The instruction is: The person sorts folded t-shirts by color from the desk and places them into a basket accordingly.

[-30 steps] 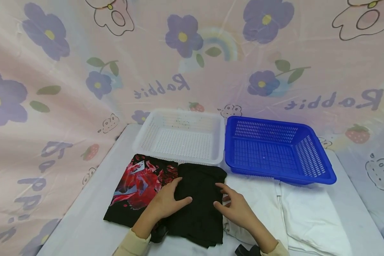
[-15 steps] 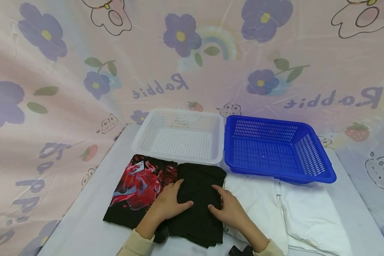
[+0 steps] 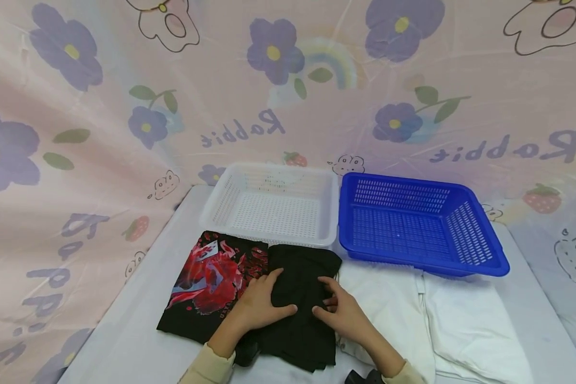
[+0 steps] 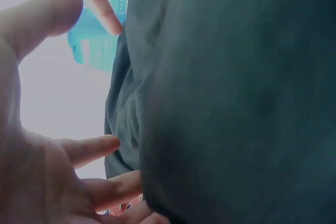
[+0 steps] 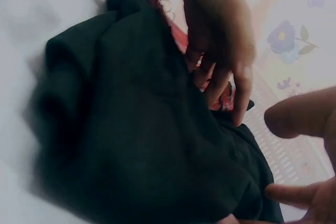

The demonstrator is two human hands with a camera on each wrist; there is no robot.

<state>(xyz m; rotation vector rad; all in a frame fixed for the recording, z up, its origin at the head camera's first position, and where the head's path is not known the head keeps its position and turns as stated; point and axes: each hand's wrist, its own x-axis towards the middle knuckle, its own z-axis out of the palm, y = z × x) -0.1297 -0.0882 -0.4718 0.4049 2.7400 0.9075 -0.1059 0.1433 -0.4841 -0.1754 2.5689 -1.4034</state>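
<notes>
Left hand (image 3: 257,305) and right hand (image 3: 346,316) just edged closer together, fingers loosely spread, so the black cloth (image 3: 307,266) looks flanked but not gripped yet.

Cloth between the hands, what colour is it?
The cloth is black, seen best in the head view.

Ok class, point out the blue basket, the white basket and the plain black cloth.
Blue basket (image 3: 399,230), head view: bare floor.
White basket (image 3: 274,214), head view: bare floor.
Plain black cloth (image 3: 301,288), head view: middle of upper side.
</notes>
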